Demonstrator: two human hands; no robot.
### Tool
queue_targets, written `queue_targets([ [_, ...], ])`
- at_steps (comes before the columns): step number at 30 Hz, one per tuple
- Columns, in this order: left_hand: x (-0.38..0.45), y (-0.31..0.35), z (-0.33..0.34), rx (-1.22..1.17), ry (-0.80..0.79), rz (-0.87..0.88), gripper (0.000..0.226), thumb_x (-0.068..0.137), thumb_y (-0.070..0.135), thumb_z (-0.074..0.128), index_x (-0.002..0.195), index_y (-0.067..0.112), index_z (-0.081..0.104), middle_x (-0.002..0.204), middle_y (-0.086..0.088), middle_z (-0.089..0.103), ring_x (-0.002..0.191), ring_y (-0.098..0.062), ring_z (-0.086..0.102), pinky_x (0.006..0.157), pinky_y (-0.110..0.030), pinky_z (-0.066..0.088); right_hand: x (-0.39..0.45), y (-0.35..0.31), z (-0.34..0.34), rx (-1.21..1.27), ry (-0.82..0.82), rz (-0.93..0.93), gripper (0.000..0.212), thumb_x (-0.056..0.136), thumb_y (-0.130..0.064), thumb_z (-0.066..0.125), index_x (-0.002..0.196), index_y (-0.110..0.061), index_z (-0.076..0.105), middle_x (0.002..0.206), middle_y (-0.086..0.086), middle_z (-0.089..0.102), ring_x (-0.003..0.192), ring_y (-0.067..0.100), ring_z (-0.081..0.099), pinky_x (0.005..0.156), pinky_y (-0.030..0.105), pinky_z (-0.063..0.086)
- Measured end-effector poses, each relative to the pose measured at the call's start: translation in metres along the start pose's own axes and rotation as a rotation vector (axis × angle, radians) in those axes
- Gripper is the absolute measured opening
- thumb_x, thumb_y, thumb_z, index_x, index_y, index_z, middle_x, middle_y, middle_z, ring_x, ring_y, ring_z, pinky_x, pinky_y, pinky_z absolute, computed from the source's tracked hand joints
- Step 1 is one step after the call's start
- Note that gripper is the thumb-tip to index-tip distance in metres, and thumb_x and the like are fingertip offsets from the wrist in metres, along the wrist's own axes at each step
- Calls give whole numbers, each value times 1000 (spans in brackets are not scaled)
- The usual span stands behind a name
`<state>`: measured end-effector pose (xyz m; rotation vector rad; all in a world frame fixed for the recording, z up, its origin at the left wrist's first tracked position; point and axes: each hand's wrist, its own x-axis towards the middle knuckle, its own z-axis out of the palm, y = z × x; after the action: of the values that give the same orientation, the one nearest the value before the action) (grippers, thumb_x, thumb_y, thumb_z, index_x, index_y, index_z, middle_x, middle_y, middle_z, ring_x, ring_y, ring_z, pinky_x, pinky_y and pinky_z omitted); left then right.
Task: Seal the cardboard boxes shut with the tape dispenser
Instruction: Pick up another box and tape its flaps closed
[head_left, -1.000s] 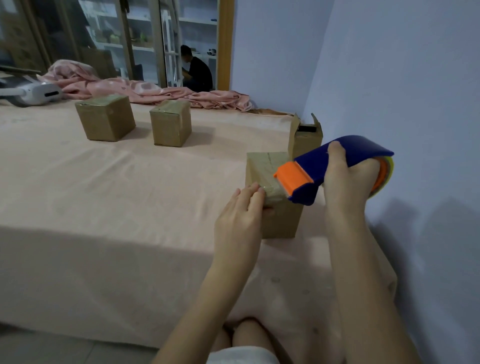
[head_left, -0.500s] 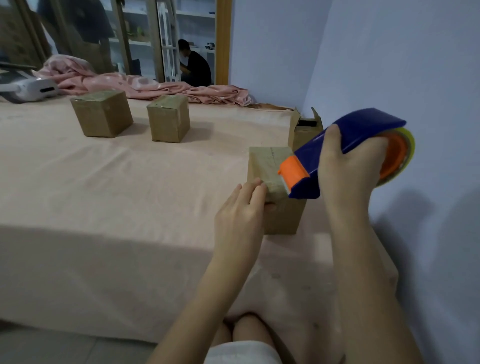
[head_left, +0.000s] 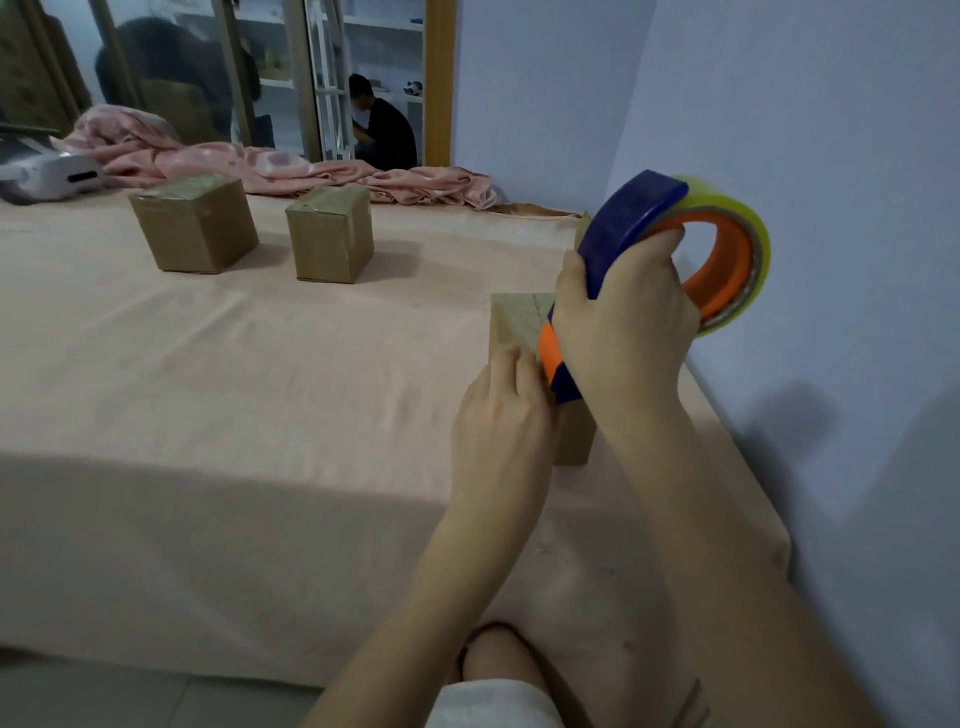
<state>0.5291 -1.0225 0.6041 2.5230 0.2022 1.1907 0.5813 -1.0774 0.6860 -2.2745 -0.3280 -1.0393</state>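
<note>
My right hand (head_left: 626, 325) grips a blue and orange tape dispenser (head_left: 631, 228) with a clear yellowish tape roll (head_left: 740, 260). The dispenser is tipped steeply, its orange nose down against the top near edge of a small cardboard box (head_left: 514, 322) on the table's right side. My left hand (head_left: 501, 421) rests on the front of that box, fingers against its upper near edge beside the dispenser's nose. Both hands hide much of the box. Two taped cardboard boxes, one at the left (head_left: 195, 228) and one beside it (head_left: 331, 239), stand farther back.
A pink cloth covers the table (head_left: 234, 415). A crumpled pink blanket (head_left: 291, 174) and a white device (head_left: 49, 174) lie along the far edge. A lilac wall (head_left: 831, 156) runs close on the right. A person sits beyond the glass doors (head_left: 382, 127).
My right hand has swung the dispenser from nearly level to steeply tilted, roll raised and nose lowered toward the box's near edge. My left hand stays on the box front.
</note>
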Motion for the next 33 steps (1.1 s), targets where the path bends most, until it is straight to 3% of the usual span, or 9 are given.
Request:
queue_targets([
  [3,-4,-3,-1,-7,17,6,33,63,9,86,89,-2,71,103,-16,69,90,-29,70,58,-29,54,-1,4,-1,84,-15,11,65,83,-40,65,129,-5,34,120,10,57,103,23,58,75,27,48],
  [6,-3,-7,-4,38,25,68,26,67,8,83,87,-1,70,102,-15,70,94,-27,69,60,-28,55,-1,15,-3,195,-15,72,65,79,-36,71,126,-6,36,119,8,57,101,21,59,65,14,40],
  [10,-1,-9,-9,129,19,146,15,69,7,78,76,1,67,91,-14,71,89,-28,70,54,-27,52,-3,24,-3,315,18,118,63,81,-28,70,128,-5,36,120,8,56,100,17,56,64,12,39],
  [14,2,-7,-11,194,-6,128,20,66,11,83,69,5,65,82,-9,70,71,-22,69,48,-26,47,4,30,-5,455,-1,209,59,80,-27,71,126,-8,38,114,0,55,94,11,55,56,6,41],
  [18,4,-7,-11,225,-26,127,23,65,17,85,70,5,65,85,-9,71,68,-22,68,47,-25,46,12,46,-6,684,22,433,33,77,-24,73,99,-23,50,85,-13,59,77,7,62,57,15,51],
  [22,4,-8,-10,246,-44,132,25,64,18,85,73,5,67,90,-9,71,70,-21,68,50,-25,49,16,56,-4,911,34,677,53,72,-22,77,108,-27,39,88,-16,54,82,10,60,61,22,52],
  [33,2,-9,-10,236,-51,146,32,62,24,87,81,5,70,93,-9,72,80,-22,70,60,-26,53,13,60,-5,981,162,720,54,71,-20,77,107,-27,37,89,-16,54,80,11,61,54,16,50],
])
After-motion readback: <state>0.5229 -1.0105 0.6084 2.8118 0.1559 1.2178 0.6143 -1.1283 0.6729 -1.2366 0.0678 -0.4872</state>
